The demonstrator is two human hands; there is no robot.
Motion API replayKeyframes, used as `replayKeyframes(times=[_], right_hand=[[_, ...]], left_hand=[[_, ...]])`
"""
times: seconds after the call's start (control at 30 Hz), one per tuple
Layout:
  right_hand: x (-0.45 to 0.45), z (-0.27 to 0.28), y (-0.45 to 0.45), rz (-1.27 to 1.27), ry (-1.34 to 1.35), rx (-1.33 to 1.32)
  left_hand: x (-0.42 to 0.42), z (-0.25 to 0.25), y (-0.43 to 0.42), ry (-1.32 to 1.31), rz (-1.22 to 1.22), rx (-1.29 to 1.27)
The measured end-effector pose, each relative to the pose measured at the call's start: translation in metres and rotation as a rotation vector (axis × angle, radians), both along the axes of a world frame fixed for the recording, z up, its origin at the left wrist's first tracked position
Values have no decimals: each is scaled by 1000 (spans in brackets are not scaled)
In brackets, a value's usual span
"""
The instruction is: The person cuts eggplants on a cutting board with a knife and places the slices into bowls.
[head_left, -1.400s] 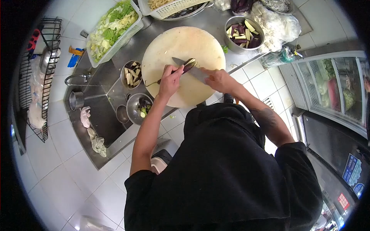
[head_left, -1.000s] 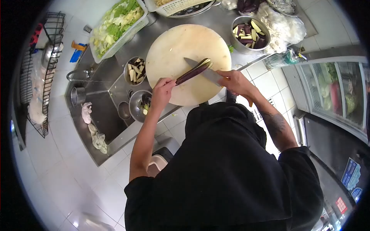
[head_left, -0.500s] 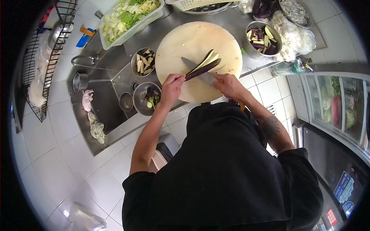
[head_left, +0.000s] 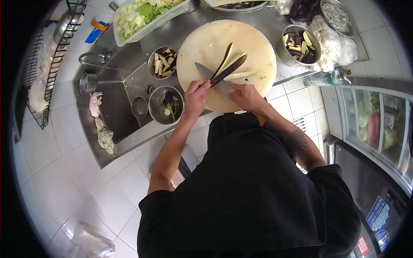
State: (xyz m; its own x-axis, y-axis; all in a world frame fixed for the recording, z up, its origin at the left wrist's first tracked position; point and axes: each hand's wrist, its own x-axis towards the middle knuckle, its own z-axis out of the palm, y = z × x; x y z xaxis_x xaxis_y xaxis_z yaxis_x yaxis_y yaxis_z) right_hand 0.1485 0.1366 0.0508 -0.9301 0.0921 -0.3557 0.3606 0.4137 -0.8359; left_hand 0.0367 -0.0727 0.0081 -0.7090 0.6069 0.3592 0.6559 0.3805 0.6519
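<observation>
The eggplant (head_left: 234, 65), split lengthwise into long pieces, lies over the round cutting board (head_left: 206, 41) that I view from afar through the head camera. Its pieces fan apart toward the board's far edge, pale flesh and dark skin both visible; its narrow end points to the near edge. My left hand (head_left: 198, 95) has its fingers closed on that end, with no gap visible. My right hand (head_left: 247, 96) is curled around the knife (head_left: 204, 70), its index finger along the blade; the handle is largely hidden from me. The blade slants beneath the eggplant, its tip toward the board's left edge. A pale slice (head_left: 244, 76) rests to the right of the pieces.

Beyond the board's left edge I see a metal pot (head_left: 150, 65) of cut strips and, nearer my left forearm, a bowl (head_left: 155, 112) with green stem ends; the sink (head_left: 118, 103) extends left of both. Just beyond the right edge, a larger pot (head_left: 288, 59) holds dark-skinned pieces. Farther along the counter lie whole eggplants (head_left: 303, 9) and a plastic bag (head_left: 333, 47).
</observation>
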Motion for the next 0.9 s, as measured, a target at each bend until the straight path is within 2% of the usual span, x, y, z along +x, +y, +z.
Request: replayKeyframes(times=[0.17, 0.23, 0.4, 0.53, 0.6, 0.67, 0.73, 0.9], right_hand=[[5, -12, -9, 11, 126, 29], [4, -15, -10, 16, 222, 129], [2, 4, -11, 16, 63, 48], [1, 30, 1, 30, -39, 49], [13, 3, 11, 13, 39, 78], [22, 0, 27, -3, 131, 109], [33, 22, 44, -121, -50, 78], [55, 40, 78, -106, -123, 64]], left_hand=[[12, 1, 3, 37, 72, -37], [16, 3, 6, 10, 95, -35], [34, 6, 22, 1, 112, 6], [41, 19, 31, -5, 134, -89], [49, 14, 33, -27, 148, -99], [50, -5, 32, 67, 110, -137], [56, 1, 30, 38, 111, -115], [58, 9, 34, 26, 35, -88]])
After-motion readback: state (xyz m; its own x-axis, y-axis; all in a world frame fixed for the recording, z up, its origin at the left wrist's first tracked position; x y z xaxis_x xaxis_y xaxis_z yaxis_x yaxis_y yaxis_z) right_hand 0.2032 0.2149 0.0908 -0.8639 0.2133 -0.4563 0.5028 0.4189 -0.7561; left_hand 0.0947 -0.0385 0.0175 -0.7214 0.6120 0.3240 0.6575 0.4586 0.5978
